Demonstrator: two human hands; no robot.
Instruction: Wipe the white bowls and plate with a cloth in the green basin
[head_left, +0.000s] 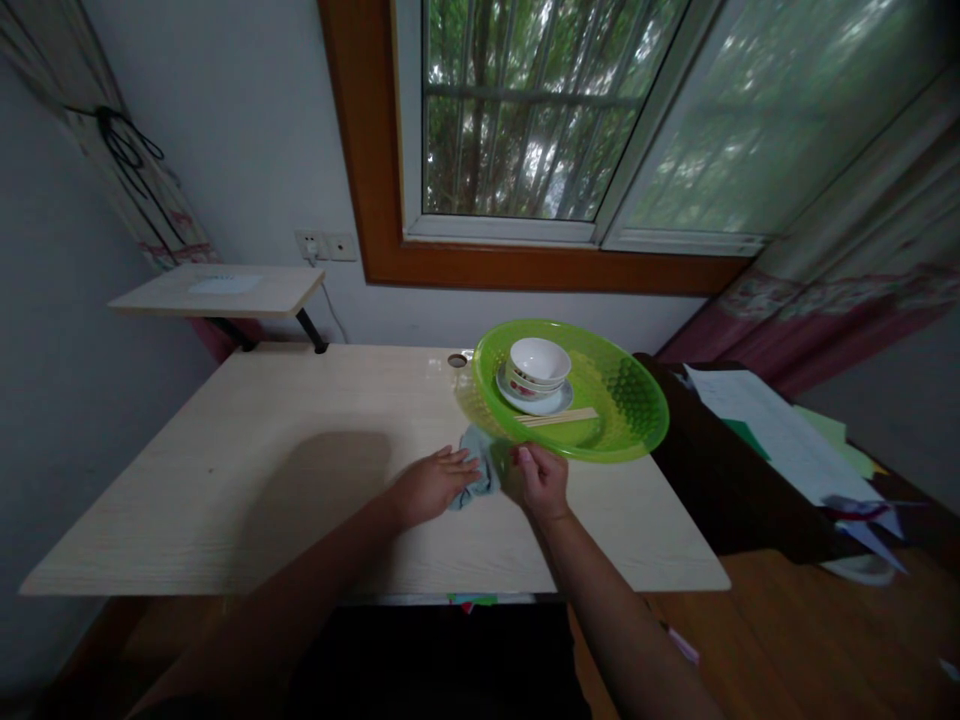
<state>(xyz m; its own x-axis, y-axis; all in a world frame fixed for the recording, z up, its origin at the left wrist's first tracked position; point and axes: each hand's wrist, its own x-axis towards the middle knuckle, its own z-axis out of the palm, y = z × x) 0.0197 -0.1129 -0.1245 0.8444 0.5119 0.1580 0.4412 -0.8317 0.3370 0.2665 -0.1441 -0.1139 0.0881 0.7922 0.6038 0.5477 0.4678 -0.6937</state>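
My left hand [439,483] lies palm down with fingers stretched out, pressing on a crumpled grey-blue cloth [484,462] on the table. Just right of it, my right hand [545,478] is closed at the near rim of a round, bright green plastic basket [637,440], thumb uppermost. Inside the basket, white bowls [540,358] with a red floral pattern are stacked on a white plate [561,402]. Light wooden chopsticks [566,416] lie in front of the plate. My right fingertips are partly hidden.
The pale wooden table [300,400] carries a small raised shelf [262,300] with a paper label at back left. A cable hole [457,361] lies near the back edge. To the right, papers [772,430] rest on a dark surface. A window [547,120] is behind.
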